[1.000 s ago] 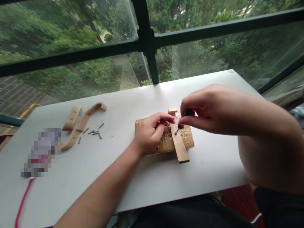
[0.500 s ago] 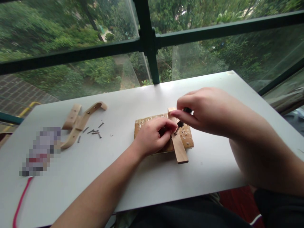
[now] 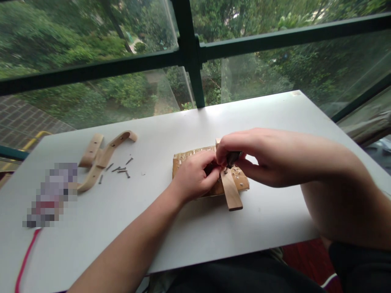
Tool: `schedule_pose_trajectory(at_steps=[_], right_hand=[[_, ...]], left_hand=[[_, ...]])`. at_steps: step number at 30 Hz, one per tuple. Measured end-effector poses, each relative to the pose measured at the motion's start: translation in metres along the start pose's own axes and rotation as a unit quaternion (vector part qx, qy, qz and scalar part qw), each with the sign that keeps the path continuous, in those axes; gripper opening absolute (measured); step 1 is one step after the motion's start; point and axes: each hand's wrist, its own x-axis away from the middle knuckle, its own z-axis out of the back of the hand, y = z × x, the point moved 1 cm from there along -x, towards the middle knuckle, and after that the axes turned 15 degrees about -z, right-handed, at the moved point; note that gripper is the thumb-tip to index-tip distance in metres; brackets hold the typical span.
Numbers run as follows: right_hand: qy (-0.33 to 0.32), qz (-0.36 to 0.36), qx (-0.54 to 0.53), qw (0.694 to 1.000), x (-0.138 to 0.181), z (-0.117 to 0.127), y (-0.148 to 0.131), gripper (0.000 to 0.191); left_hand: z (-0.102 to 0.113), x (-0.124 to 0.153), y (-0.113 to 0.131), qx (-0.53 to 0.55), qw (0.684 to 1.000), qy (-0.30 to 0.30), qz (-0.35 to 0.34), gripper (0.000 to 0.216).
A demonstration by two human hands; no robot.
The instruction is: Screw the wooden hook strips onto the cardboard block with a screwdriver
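Note:
A flat wooden strip (image 3: pixel 231 194) lies across a brown block (image 3: pixel 241 182) speckled with small bits, in the middle of the white table (image 3: pixel 189 228). My right hand (image 3: pixel 262 156) is closed round a small black-handled screwdriver (image 3: pixel 232 157), its tip down on the strip. My left hand (image 3: pixel 194 177) is curled, fingertips pinched against the strip right beside the tool tip. Whatever sits under the tip is hidden by my fingers.
Curved wooden pieces with holes (image 3: pixel 104 156) lie at the left of the table, with several small dark screws (image 3: pixel 120 169) beside them. A blurred object (image 3: pixel 50 195) and a red cord (image 3: pixel 26 260) sit at the far left. Glass railing with a dark frame (image 3: pixel 191 53) stands behind.
My right hand has dropped lower and moved left, closing over the screwdriver. My left hand has curled tighter against the strip. The block and strip stay in place.

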Motion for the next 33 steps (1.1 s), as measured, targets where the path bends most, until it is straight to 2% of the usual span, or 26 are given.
schedule_pose_trajectory(at_steps=[5,11,17,20,22,24,27,30,33], right_hand=[[0.015,-0.044,0.051,0.998,-0.002,0.0,-0.007,0.012],[0.074,-0.099,0.111,0.986,-0.012,-0.005,-0.012,0.009],[0.144,-0.161,0.22,0.951,-0.013,-0.007,-0.01,0.037],[0.18,-0.222,0.257,0.923,-0.014,-0.011,-0.01,0.046],[0.2,-0.243,0.25,0.916,-0.016,-0.013,-0.009,0.048],[0.204,-0.205,0.213,0.933,-0.018,-0.014,-0.008,0.036],[0.147,-0.077,0.121,0.979,-0.019,-0.013,-0.006,0.011],[0.077,-0.002,0.052,0.996,-0.012,-0.009,-0.004,0.01],[0.028,0.011,0.02,0.999,-0.003,-0.005,-0.003,0.022]], left_hand=[[-0.001,0.0,-0.001,0.014,1.0,-0.019,0.01,0.011],[0.0,-0.001,-0.001,0.015,1.0,-0.02,0.009,0.01],[0.0,-0.002,0.001,0.036,0.999,-0.018,0.01,0.017],[0.0,-0.001,0.001,0.021,1.0,-0.008,0.003,0.02],[0.0,0.0,0.0,0.01,1.0,-0.005,-0.013,0.023],[-0.001,0.001,0.0,-0.003,1.0,-0.009,-0.028,0.025],[-0.003,0.002,0.0,-0.034,0.998,-0.021,-0.047,0.025],[-0.004,0.001,0.001,-0.059,0.996,-0.018,-0.061,0.024],[-0.004,0.001,0.002,-0.061,0.996,-0.017,-0.06,0.016]])
